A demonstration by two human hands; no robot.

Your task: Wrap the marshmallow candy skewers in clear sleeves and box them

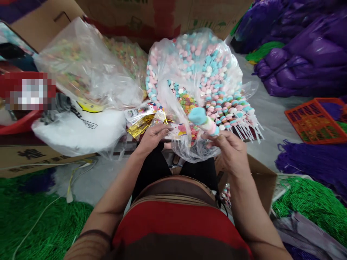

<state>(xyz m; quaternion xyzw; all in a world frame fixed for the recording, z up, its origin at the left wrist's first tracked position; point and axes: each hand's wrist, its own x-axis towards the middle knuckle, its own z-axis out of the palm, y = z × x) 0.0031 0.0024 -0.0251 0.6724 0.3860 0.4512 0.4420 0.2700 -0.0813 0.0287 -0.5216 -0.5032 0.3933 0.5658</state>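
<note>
My right hand point(230, 146) is closed around the lower end of a marshmallow skewer point(204, 122), whose blue, white and pink pieces point up and to the left. Between the thumb and fingers of my left hand point(155, 136) is the edge of a small printed plastic bag point(179, 129). Just beyond my hands lies a large clear bag point(199, 68) of pink, blue and white marshmallows, with colourful gummy candies point(187, 103) in its opening. Finished-looking skewers point(230, 110) with white sticks are piled on its right side.
Gold twist ties point(142, 126) and more printed bags point(142, 111) lie left of centre. Behind them are clear bags of gummies point(73, 65). A white bag point(78, 126) and a red basin point(27, 121) stand left; an orange crate point(317, 121) and purple bundles point(300, 61) are right.
</note>
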